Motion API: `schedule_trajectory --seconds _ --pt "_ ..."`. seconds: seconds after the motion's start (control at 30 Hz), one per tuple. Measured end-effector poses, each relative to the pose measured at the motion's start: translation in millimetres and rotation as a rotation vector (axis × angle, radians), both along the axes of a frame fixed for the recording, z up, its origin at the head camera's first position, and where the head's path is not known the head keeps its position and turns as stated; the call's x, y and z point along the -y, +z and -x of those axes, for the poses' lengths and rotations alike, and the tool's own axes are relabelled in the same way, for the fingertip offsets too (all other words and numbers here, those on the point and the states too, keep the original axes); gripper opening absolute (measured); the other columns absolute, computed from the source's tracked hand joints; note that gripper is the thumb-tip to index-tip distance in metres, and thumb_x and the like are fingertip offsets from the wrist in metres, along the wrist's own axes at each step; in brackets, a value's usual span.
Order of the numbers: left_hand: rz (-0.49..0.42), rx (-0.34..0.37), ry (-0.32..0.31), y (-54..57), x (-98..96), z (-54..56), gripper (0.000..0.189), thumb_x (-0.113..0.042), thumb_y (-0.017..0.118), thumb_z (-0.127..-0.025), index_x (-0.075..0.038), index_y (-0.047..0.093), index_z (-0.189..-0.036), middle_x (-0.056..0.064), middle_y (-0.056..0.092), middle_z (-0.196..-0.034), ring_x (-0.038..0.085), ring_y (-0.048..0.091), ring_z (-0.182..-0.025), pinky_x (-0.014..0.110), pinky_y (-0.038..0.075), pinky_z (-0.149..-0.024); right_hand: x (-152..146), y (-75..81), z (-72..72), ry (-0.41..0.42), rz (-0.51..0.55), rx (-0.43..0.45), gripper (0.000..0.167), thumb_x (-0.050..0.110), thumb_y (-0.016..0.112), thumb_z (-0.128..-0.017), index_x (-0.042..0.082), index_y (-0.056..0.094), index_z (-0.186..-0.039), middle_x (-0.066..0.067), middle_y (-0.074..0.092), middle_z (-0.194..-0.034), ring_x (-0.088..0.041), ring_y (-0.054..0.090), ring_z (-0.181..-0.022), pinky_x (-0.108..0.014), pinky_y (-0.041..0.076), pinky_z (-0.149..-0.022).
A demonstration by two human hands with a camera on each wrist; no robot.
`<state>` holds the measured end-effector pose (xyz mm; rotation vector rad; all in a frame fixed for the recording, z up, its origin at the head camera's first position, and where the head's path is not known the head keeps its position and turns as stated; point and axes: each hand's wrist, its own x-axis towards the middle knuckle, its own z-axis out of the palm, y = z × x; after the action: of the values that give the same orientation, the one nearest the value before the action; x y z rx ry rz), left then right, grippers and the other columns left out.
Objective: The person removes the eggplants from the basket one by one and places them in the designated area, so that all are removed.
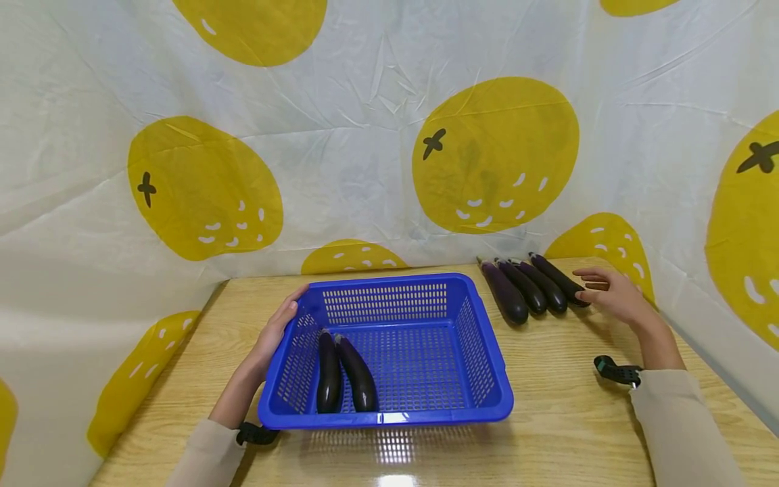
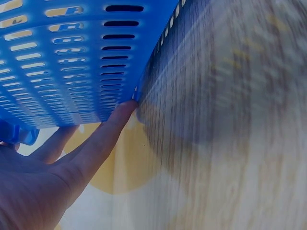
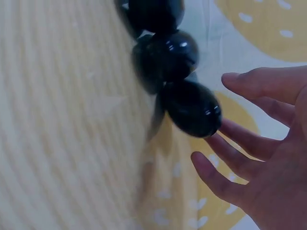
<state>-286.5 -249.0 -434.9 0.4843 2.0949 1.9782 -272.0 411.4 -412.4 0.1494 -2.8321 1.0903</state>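
- The tabletop (image 1: pixel 548 423) was of pale wood with visible grain, and it spread on every side of the blue basket (image 1: pixel 386 420).
- A bright patch of light (image 1: pixel 395 480) shone on the wood, on the near side of the basket.
- Beyond the basket, and to both sides of it, hung a white, creased sheet (image 1: pixel 347 182) printed with big yellow fruits (image 1: pixel 496 155).
- Two dark eggplants (image 1: pixel 330 379) lay inside the basket, in its left part.
- Four more eggplants (image 1: pixel 504 292) lay in a row on the wood, to the right of the basket and near its far corner.
- The hands were well apart: the left hand (image 1: pixel 269 340) held the basket's left side, the thumb at its rim; the right hand (image 1: pixel 617 297), its fingers spread, was at the rightmost eggplant (image 1: pixel 556 277), farther right of the basket. Whether it touched, I cannot tell.
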Motion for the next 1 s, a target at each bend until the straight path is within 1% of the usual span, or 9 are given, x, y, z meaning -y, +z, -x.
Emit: schedule_trajectory --seconds 0.07,0.13,0.33,0.53,0.7,0.8,0.9,1.0 --pt "0.0 -0.001 0.001 0.0 -0.1 -0.1 0.057 -0.045 0.023 -0.114 -0.027 0.015 -0.167 0.01 0.015 -0.174 0.045 0.02 -0.158 0.07 0.025 -0.12 4.0 5.7 -0.8 -0.014 -0.01 -0.028 0.057 0.017 0.065 -0.101 -0.008 0.045 -0.149 -0.038 0.048 -0.146 -0.058 0.048 -0.13 -0.009 0.043 -0.077" --pt "0.001 -0.003 0.003 -0.1 -0.1 -0.2 0.057 -0.045 0.023 -0.114 -0.027 0.015 -0.167 0.01 0.015 -0.174 0.045 0.02 -0.158 0.07 0.025 -0.12 9.6 11.5 -1.5 -0.035 -0.013 -0.052 0.056 0.02 0.067 -0.101 -0.004 0.048 -0.148 -0.034 0.051 -0.145 -0.055 0.05 -0.129 -0.007 0.041 -0.077" --pt "0.001 -0.003 0.009 -0.8 -0.3 -0.3 0.056 -0.044 0.023 -0.114 -0.027 0.016 -0.167 0.009 0.014 -0.174 0.045 0.019 -0.158 0.07 0.024 -0.121 28.5 31.2 -4.1 -0.03 -0.025 -0.093 0.056 0.028 0.067 -0.102 -0.001 0.051 -0.148 -0.031 0.054 -0.145 -0.05 0.053 -0.129 -0.004 0.042 -0.077" --pt "-0.008 0.0 0.006 -1.1 -0.6 -0.2 0.057 -0.044 0.023 -0.114 -0.026 0.015 -0.167 0.009 0.013 -0.175 0.045 0.018 -0.159 0.069 0.023 -0.121 47.1 49.1 -9.3 -0.005 -0.038 -0.118 0.056 0.033 0.066 -0.102 0.002 0.053 -0.147 -0.028 0.056 -0.146 -0.047 0.055 -0.128 -0.004 0.042 -0.076" --pt "-0.011 -0.005 0.002 -1.1 -0.2 0.1 0.057 -0.043 0.023 -0.114 -0.025 0.015 -0.167 0.01 0.013 -0.175 0.045 0.017 -0.159 0.069 0.022 -0.122 63.8 62.2 -15.2 0.04 -0.035 -0.146 0.053 0.029 0.065 -0.103 0.002 0.054 -0.147 -0.028 0.057 -0.146 -0.048 0.054 -0.129 -0.003 0.042 -0.077" --pt "-0.002 -0.008 0.003 -0.5 -0.4 -0.2 0.057 -0.044 0.023 -0.114 -0.026 0.014 -0.167 0.009 0.014 -0.174 0.045 0.018 -0.159 0.07 0.023 -0.121 73.4 68.5 -18.0 0.062 -0.027 -0.148 0.052 0.028 0.065 -0.103 0.004 0.053 -0.148 -0.027 0.057 -0.146 -0.049 0.053 -0.13 -0.002 0.042 -0.079" --pt "0.004 -0.007 0.006 0.4 -0.5 -0.3 0.057 -0.045 0.023 -0.114 -0.027 0.015 -0.167 0.009 0.014 -0.174 0.045 0.019 -0.159 0.07 0.024 -0.121 80.3 73.2 -19.7 0.083 -0.015 -0.143 0.053 0.029 0.065 -0.103 0.006 0.052 -0.15 -0.025 0.055 -0.148 -0.047 0.052 -0.132 -0.003 0.042 -0.08" --pt "0.009 -0.008 0.009 1.2 -0.9 -0.2 0.056 -0.045 0.023 -0.114 -0.028 0.016 -0.167 0.01 0.015 -0.174 0.045 0.02 -0.158 0.069 0.026 -0.12 86.1 76.1 -20.8 0.102 -0.01 -0.15 0.053 0.03 0.065 -0.103 0.009 0.052 -0.15 -0.022 0.055 -0.15 -0.041 0.054 -0.132 -0.004 0.043 -0.08"
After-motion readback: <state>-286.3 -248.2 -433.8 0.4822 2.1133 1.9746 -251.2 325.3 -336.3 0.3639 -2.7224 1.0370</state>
